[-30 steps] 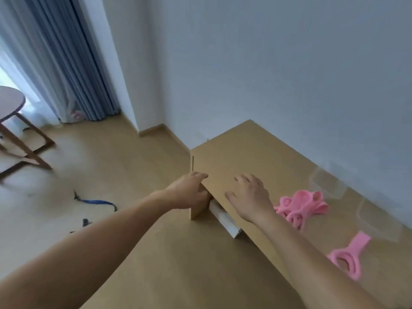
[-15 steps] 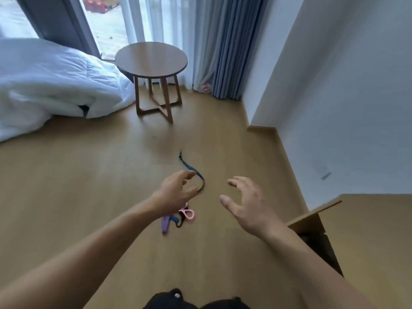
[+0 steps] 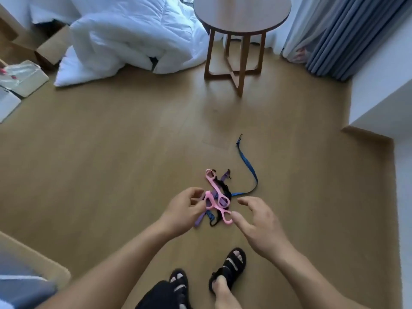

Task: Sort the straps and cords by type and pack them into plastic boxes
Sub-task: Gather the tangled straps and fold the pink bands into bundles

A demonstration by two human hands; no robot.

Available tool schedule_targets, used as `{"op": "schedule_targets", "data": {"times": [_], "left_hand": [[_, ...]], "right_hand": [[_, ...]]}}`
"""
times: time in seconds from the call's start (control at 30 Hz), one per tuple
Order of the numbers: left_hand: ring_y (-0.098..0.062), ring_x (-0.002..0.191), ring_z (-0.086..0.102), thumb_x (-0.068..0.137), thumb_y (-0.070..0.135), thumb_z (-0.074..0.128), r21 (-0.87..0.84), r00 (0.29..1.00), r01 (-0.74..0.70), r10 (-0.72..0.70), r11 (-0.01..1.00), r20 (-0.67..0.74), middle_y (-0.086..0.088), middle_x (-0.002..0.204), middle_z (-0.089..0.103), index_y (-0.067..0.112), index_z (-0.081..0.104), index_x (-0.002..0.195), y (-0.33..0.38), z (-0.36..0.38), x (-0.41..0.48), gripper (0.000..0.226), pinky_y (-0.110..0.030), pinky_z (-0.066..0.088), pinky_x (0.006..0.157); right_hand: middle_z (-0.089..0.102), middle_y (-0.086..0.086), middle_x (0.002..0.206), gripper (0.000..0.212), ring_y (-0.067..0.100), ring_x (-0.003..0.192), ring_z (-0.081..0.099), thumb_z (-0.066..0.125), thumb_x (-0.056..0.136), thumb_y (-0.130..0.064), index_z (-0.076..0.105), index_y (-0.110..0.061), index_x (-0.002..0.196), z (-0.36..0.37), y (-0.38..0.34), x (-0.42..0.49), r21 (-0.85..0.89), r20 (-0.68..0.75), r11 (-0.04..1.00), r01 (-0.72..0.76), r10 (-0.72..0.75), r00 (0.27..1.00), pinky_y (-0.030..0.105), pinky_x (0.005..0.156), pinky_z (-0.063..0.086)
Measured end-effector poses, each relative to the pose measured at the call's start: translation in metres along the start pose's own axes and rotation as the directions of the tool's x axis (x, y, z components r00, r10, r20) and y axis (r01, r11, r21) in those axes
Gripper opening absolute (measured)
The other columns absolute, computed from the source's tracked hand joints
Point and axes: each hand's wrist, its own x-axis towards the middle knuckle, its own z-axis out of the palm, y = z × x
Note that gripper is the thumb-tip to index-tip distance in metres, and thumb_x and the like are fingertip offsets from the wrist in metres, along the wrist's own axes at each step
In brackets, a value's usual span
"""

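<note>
A tangle of straps lies on the wooden floor: two pink loop straps (image 3: 217,197), a purple strap (image 3: 201,217), a black cord (image 3: 225,188) and a long blue strap (image 3: 247,168) trailing away to the right. My left hand (image 3: 185,210) is at the left edge of the pile, fingers loosely curled beside a pink loop; I cannot tell if they touch it. My right hand (image 3: 258,224) hovers at the pile's right side with spread fingers, its thumb next to the near pink loop's end. Neither hand plainly holds anything.
A round wooden side table (image 3: 240,21) stands beyond the pile. A white duvet (image 3: 124,39) lies at the back left, with cardboard (image 3: 53,47) and flat packages (image 3: 22,79) beside it. Grey curtains (image 3: 347,34) hang at the right. My sandalled feet (image 3: 227,270) are just below the pile.
My view has swung from the wooden desk with the pink straps and plastic boxes down to the floor. Both hands have left the desk edge and come down to the strap pile.
</note>
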Motion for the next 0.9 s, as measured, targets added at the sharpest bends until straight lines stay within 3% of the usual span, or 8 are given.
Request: {"op": "schedule_targets", "data": {"times": [0.1,0.23,0.3,0.43,0.6,0.73,0.83,0.9], "left_hand": [[0.010,0.091,0.056,0.095,0.022,0.060,-0.066,0.995,0.101,-0.102,0.993,-0.006,0.021,0.103,0.060,0.024,0.057,0.120,-0.042,0.028,0.078,0.025,-0.003,0.043,0.067],[-0.010,0.101,0.060,0.093,0.018,0.059,-0.093,0.965,0.261,-0.262,0.961,-0.005,0.003,0.117,0.065,0.019,0.060,0.120,-0.126,0.075,0.187,0.027,-0.022,0.047,0.085],[-0.012,0.104,0.059,0.093,0.017,0.058,-0.099,0.947,0.321,-0.321,0.942,0.017,0.000,0.122,0.064,0.016,0.060,0.125,-0.173,0.097,0.241,0.032,-0.021,0.043,0.088],[-0.015,0.110,0.057,0.093,0.017,0.055,-0.092,0.925,0.380,-0.380,0.920,0.022,-0.003,0.126,0.061,0.012,0.054,0.133,-0.262,0.134,0.334,0.041,-0.023,0.042,0.092],[-0.015,0.103,0.057,0.094,0.021,0.055,-0.123,0.917,0.397,-0.398,0.910,0.011,-0.002,0.123,0.063,0.014,0.058,0.130,-0.342,0.166,0.408,0.037,-0.023,0.041,0.087],[-0.022,0.098,0.062,0.094,0.023,0.052,-0.154,0.911,0.404,-0.411,0.902,-0.015,0.000,0.109,0.067,0.021,0.064,0.110,-0.380,0.180,0.437,0.021,-0.030,0.047,0.082],[-0.025,0.103,0.063,0.096,0.026,0.048,-0.190,0.888,0.446,-0.458,0.874,-0.022,-0.003,0.107,0.068,0.016,0.066,0.100,-0.389,0.184,0.439,0.020,-0.039,0.051,0.089],[-0.028,0.095,0.063,0.098,0.031,0.045,-0.263,0.856,0.503,-0.517,0.823,0.019,-0.009,0.103,0.070,0.008,0.066,0.096,-0.384,0.182,0.434,0.031,-0.037,0.050,0.080]], "right_hand": [[0.054,-0.012,0.126,0.042,0.009,0.119,0.051,0.058,0.093,-0.044,0.055,-0.025,0.130,0.045,0.052,0.079,-0.012,0.102,0.997,-0.075,0.076,0.992,0.026,0.099,0.042],[0.055,-0.007,0.127,0.045,0.012,0.116,0.052,0.055,0.094,-0.044,0.052,-0.025,0.134,0.134,0.134,0.182,-0.070,0.209,0.980,-0.186,0.196,0.958,0.028,0.097,0.042],[0.056,-0.005,0.126,0.042,0.015,0.115,0.053,0.054,0.094,-0.042,0.053,-0.023,0.132,0.185,0.175,0.233,-0.095,0.237,0.970,-0.222,0.239,0.941,0.029,0.094,0.043],[0.059,0.000,0.099,0.014,0.025,0.089,0.055,0.053,0.092,-0.036,0.055,-0.022,0.095,0.280,0.242,0.326,-0.088,0.285,0.947,-0.307,0.320,0.904,0.035,0.079,0.046],[0.065,0.008,0.108,0.028,0.029,0.100,0.061,0.053,0.093,-0.035,0.059,-0.013,0.109,0.380,0.296,0.412,-0.084,0.217,0.945,-0.315,0.326,0.920,0.037,0.085,0.050],[0.068,0.014,0.109,0.040,0.035,0.106,0.059,0.047,0.091,-0.041,0.062,-0.009,0.108,0.428,0.310,0.458,-0.050,0.177,0.899,-0.435,0.437,0.882,0.044,0.092,0.048],[0.067,0.014,0.107,0.032,0.033,0.103,0.060,0.049,0.092,-0.033,0.061,-0.008,0.107,0.439,0.307,0.460,0.028,0.124,0.877,-0.480,0.473,0.872,0.039,0.088,0.047],[0.067,0.011,0.092,0.019,0.029,0.092,0.061,0.052,0.092,-0.026,0.061,-0.009,0.094,0.434,0.295,0.439,0.160,0.095,0.907,-0.389,0.378,0.921,0.038,0.077,0.045]]}}
